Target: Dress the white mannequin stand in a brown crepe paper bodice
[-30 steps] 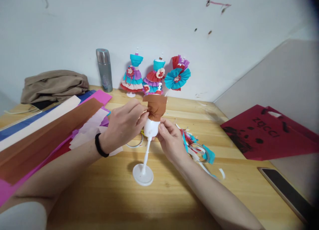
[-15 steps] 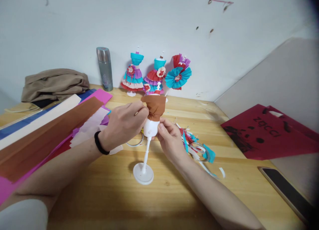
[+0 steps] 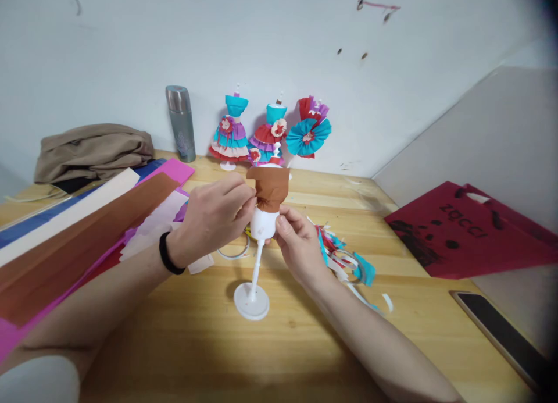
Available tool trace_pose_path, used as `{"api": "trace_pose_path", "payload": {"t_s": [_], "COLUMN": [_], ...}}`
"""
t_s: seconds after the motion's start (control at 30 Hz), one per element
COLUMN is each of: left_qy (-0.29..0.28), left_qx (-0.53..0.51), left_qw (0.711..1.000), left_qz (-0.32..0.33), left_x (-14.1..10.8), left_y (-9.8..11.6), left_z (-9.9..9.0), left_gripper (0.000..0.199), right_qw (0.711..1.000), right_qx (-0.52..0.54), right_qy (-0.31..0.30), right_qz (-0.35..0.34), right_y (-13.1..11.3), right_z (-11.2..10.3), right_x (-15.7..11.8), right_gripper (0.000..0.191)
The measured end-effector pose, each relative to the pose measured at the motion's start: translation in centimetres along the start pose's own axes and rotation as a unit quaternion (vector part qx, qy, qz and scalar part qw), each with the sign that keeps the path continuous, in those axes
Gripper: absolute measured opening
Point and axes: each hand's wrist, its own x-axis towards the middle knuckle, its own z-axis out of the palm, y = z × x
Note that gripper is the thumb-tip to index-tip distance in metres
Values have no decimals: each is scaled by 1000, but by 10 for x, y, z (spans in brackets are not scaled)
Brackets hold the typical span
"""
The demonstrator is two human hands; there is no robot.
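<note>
A small white dress-form mannequin (image 3: 264, 224) stands on a round base in front of me, leaning slightly. Brown crepe paper (image 3: 274, 189) is wrapped around its upper body, gathered at the waist, with a loose flap sticking out at the upper left. My left hand (image 3: 218, 208), with closed fingers, pinches the brown paper's left edge beside the waist; the fingertips are partly hidden. On the other side, my right hand (image 3: 297, 240) grips the mannequin's white hip between thumb and fingers.
Several dressed mannequins (image 3: 231, 132) stand against the wall beside a thermos (image 3: 181, 124). Crepe paper sheets (image 3: 93, 240) and a brown cloth (image 3: 93, 150) lie left. Paper scraps (image 3: 364, 268), a red bag (image 3: 462, 234) and a phone (image 3: 497, 333) lie right. A tape roll (image 3: 233, 254) sits behind my left wrist.
My left hand has shifted slightly left, away from the mannequin, and its fingers have turned a little. The right hand keeps its hold. The whole view has moved slightly.
</note>
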Motion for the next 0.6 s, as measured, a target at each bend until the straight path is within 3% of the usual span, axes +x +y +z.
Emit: {"api": "trace_pose_path", "payload": {"t_s": [0.23,0.3,0.37,0.43,0.5,0.6], "left_qy": [60,67,34,-24,-79,-107], "left_qx": [-29,-69,-143,-248,-349,-450], "left_qw": [996,990,973,933,874,807], "left_qz": [-58,-103,-176,-260,-328,-366], "left_x": [8,10,10,12,14,17], "left_y": [-4,-6,-7,-6,-4,0], "left_z": [-7,-8,-11,-15,-19,-24], "left_gripper": [13,13,15,20,24,37], "right_qw": [999,997,995,993,992,991], "right_qx": [-36,-57,-74,-85,-92,-98], "right_qy": [10,16,22,22,16,18], "right_qz": [-31,-43,-60,-77,-88,-91], "right_y": [2,0,0,0,0,1], "right_z": [-1,-1,0,1,1,1], "right_x": [1,0,-2,-3,-3,-4], "right_gripper": [34,33,31,29,28,27]}}
